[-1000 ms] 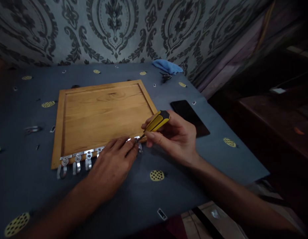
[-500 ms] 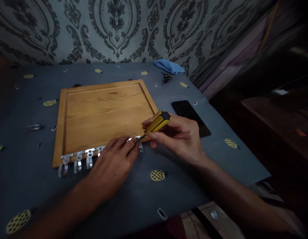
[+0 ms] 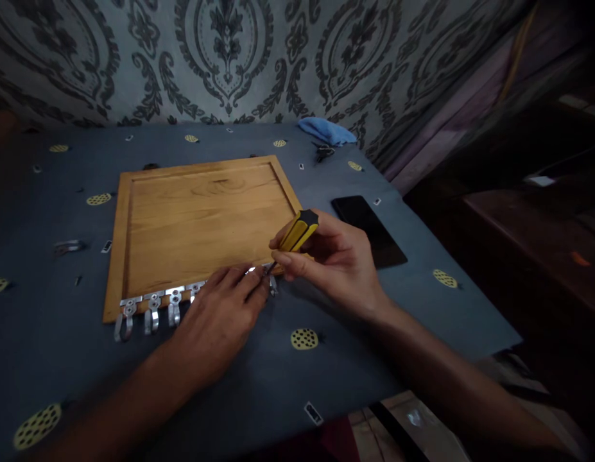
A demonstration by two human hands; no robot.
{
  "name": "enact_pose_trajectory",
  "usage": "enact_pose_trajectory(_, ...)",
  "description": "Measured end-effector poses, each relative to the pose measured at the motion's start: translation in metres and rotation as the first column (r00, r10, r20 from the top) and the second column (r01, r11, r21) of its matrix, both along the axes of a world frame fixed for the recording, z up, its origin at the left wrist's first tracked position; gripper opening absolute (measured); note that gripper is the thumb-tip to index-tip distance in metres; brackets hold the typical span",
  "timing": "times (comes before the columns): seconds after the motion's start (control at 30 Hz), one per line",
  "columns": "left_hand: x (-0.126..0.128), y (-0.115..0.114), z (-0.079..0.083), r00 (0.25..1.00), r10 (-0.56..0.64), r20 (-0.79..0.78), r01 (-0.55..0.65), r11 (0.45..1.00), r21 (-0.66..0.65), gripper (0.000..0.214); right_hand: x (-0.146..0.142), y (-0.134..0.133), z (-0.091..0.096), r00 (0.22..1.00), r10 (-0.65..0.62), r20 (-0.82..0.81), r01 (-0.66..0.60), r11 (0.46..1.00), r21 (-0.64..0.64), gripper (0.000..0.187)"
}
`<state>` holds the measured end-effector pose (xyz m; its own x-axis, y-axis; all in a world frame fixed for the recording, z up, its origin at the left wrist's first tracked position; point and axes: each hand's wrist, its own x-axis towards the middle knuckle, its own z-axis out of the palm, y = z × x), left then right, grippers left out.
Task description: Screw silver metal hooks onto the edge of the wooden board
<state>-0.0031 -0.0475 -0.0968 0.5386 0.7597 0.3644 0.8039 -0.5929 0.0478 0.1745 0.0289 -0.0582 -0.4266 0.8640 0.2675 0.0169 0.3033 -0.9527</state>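
Observation:
A yellow-and-black screwdriver (image 3: 300,232) is in my right hand (image 3: 343,266), gripped between thumb and fingers. It tilts, its shaft pointing down and left to the right end of a silver hook rail (image 3: 174,296). My left hand (image 3: 223,314) lies closed over that rail, fingertips pressed on it beside the screwdriver's tip. The rail runs along the near edge of a framed wooden board (image 3: 205,224). Several curved hooks hang from its left part; my left hand hides the middle. Whatever the tip touches is too small to make out.
A black phone (image 3: 369,230) lies right of the board. A blue cloth (image 3: 327,131) and a small dark tool (image 3: 323,151) sit at the back. Left of the board are a loose metal hook (image 3: 69,246) and a small screw (image 3: 77,280). A patterned curtain (image 3: 224,58) hangs behind the table.
My right hand has shifted slightly left, and the screwdriver's handle now stands more upright. My left hand stays in place on the rail.

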Motion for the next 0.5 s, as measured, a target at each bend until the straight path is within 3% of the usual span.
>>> enact_pose_trajectory(0.23, -0.001, 0.0, 0.004, 1.0, -0.014, -0.012, 0.014, 0.999, -0.031, 0.03, 0.012, 0.006, 0.01, 0.987, 0.158, 0.011, -0.157, 0.987, -0.032, 0.024)
enact_pose_trajectory(0.37, -0.001, 0.0, 0.004, 1.0, -0.015, -0.021, 0.014, 0.999, -0.029, 0.03, 0.01, 0.005, 0.006, 0.992, 0.123, 0.001, -0.123, 0.992, 0.04, 0.019)
enact_pose_trajectory(0.5, -0.001, 0.0, 0.002, 1.0, -0.004, -0.029, 0.004, 1.0, -0.011, 0.03, 0.003, 0.002, 0.001, 1.0, 0.029, 0.01, -0.029, 0.996, 0.084, 0.027)
